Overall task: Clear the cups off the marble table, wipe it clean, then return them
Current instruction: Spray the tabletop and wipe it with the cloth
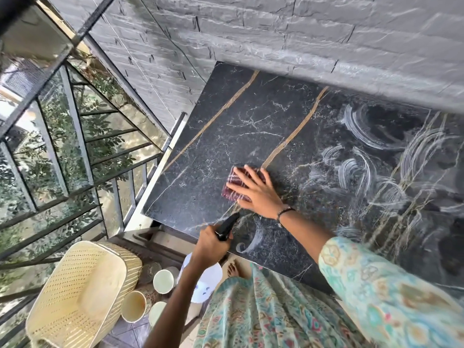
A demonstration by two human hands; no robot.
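Note:
The black marble table (251, 116) with gold veins fills the middle of the head view; white smeared swirls cover its right half. My right hand (256, 189) presses flat, fingers spread, on a folded dark red cloth (234, 187) near the table's left part. My left hand (209, 247) grips the black trigger head of a white spray bottle (208, 282) just off the table's front edge, its nozzle pointing over the marble. Several pale cups (163, 281) stand on the floor below, left of my legs.
A cream woven plastic chair (82, 295) stands at the lower left beside the cups. A metal and glass railing (75, 136) runs along the left. A grey stone-textured wall (276, 33) backs the table. My bare foot (233, 270) shows under the table edge.

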